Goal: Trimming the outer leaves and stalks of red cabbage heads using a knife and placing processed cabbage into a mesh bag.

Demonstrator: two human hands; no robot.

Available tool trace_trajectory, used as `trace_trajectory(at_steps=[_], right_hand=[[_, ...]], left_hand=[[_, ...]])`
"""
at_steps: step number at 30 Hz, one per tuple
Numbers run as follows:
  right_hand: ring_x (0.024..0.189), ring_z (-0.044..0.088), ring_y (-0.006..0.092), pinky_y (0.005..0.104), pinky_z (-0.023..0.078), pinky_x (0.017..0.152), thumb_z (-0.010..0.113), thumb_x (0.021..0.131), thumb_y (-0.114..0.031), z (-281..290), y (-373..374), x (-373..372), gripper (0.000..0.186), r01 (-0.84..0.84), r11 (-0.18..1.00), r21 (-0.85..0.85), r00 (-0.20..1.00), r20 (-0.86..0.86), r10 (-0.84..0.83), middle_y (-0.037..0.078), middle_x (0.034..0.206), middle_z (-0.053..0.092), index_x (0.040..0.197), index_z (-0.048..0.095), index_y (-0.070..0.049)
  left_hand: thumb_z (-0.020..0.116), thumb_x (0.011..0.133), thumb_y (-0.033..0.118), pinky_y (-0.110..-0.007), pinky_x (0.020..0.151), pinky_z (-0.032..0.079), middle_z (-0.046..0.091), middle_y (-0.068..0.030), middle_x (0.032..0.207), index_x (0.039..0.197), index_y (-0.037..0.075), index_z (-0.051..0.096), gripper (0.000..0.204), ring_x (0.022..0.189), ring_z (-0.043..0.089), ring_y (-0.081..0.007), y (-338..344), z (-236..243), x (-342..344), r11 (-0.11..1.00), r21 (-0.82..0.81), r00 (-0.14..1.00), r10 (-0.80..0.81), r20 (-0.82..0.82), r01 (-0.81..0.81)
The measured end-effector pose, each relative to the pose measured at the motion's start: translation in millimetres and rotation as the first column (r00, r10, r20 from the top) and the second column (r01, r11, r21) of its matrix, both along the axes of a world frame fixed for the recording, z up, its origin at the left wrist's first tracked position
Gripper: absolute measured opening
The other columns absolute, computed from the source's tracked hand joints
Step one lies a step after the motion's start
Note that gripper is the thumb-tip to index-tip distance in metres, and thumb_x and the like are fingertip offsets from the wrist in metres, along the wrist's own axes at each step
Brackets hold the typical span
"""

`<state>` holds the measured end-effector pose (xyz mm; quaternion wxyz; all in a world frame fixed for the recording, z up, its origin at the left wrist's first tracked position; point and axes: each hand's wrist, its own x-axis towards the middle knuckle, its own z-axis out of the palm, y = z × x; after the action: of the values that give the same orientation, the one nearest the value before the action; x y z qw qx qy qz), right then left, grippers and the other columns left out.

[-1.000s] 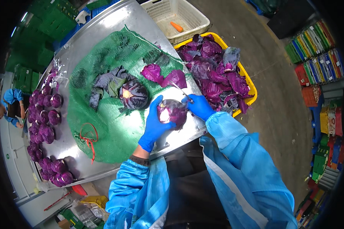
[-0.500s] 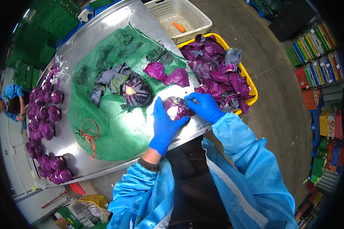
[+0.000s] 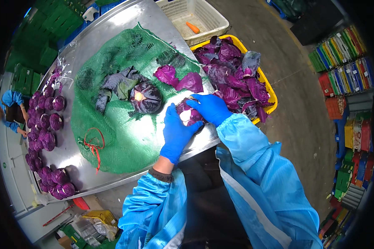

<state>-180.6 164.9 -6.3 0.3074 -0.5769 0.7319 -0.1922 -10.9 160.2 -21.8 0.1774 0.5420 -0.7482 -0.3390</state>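
The left hand [image 3: 176, 132] and the right hand [image 3: 211, 108], both in blue gloves, held a red cabbage [image 3: 188, 115] between them. The left hand gripped it from below and the right hand wrapped over its top. The cabbage sat at the near edge of the metal table [image 3: 112, 31], just beside the green net [image 3: 116, 137]. Another cabbage [image 3: 146, 97] lay on the net with its cut stem up, next to some loose leaves [image 3: 117, 83]. Two purple leaves [image 3: 179, 79] lay close by. A yellow bin [image 3: 266, 85] full of purple leaves stood to the right. Many small cabbages [image 3: 43, 124] lay along the far left side of the table.
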Motion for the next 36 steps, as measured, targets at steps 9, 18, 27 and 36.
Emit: trace_trajectory(at_steps=[9,18,27,36], right_hand=[[0.086,0.065,0.0402,0.0485,0.052,0.074,0.065,0.079,-0.045,-65.6,10.3,-55.1,0.045,0.311,0.95,-0.025,0.95,0.008,-0.311,0.022,0.088,0.067,0.094,0.068,-0.003],[0.098,0.064,0.038,0.0447,0.051,0.084,0.071,0.078,-0.056,-8.1,42.2,-18.6,0.098,0.121,0.952,-0.28,0.993,0.033,-0.117,0.026,0.128,0.056,0.15,0.024,-0.01],[0.078,0.069,0.0315,0.0387,0.054,0.07,0.069,0.085,-0.032,-50.9,44.3,-23.4,0.028,0.063,0.998,0.023,0.997,0.045,-0.064,0.015,0.087,0.07,0.104,0.065,-0.012],[0.061,0.061,0.0133,0.0292,0.049,0.054,0.072,0.086,-0.037,-42.3,26.5,-32.1,0.048,0.098,0.994,-0.056,0.844,0.533,-0.053,0.002,0.08,0.066,0.125,0.063,-0.011]], left_hand=[[0.088,0.06,0.031,-0.044,0.107,0.038,0.036,-0.0256,0.141,0.145,-0.004,0.024,0.112,0.129,0.04,-0.0411,21.8,-3.9,23.4,0.991,-0.087,0.981,-0.111,-0.162,0.098],[0.087,0.058,0.028,-0.043,0.108,0.038,0.033,-0.0233,0.145,0.149,0.003,0.022,0.115,0.133,0.037,-0.0388,10.3,-0.3,27.5,0.965,-0.112,0.959,-0.249,-0.137,0.235],[0.083,0.056,0.017,-0.039,0.112,0.034,0.037,-0.0187,0.145,0.147,0.006,0.031,0.105,0.135,0.037,-0.0334,11.0,4.4,29.0,0.969,-0.086,0.951,-0.244,-0.188,0.232],[0.087,0.055,0.023,-0.046,0.112,0.033,0.017,-0.0232,0.155,0.152,0.011,0.016,0.121,0.142,0.024,-0.0427,7.5,14.7,17.3,0.906,-0.209,0.876,-0.413,-0.248,0.368]])
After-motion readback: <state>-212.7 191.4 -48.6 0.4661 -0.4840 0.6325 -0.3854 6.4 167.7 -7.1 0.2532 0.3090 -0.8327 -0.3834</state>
